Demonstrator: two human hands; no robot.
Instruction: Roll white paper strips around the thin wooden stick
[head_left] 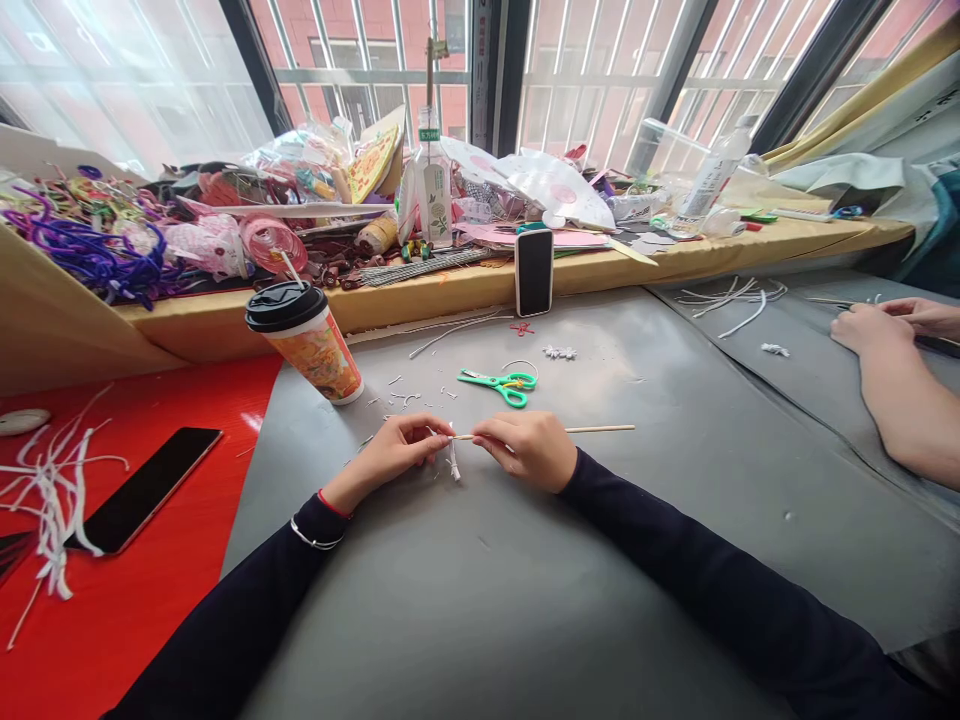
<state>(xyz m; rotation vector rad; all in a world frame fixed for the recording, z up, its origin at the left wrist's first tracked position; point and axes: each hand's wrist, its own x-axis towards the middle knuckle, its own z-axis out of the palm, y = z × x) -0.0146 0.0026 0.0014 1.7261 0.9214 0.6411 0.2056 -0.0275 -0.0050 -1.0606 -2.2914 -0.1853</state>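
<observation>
My right hand (534, 448) is closed round a thin wooden stick (604, 429), which points out to the right beyond my wrist. At the stick's left end, my left hand (396, 452) pinches a short white cord (454, 466) with its fingertips. The cord hangs down beside the tip; whether it is wound round the stick is too small to tell. Just beyond my hands lie green-handled scissors (510, 384), opened slightly, with small white cord scraps (409, 400) to their left. A knotted white cord piece (559, 352) lies past the scissors.
A paper cup with a black lid (289, 306) stands at the back left. A white-framed phone (533, 273) leans on the cluttered ledge (405, 304). On the red surface lie another phone (154, 490) and white cords (56, 500). At right are another person's hands (877, 325).
</observation>
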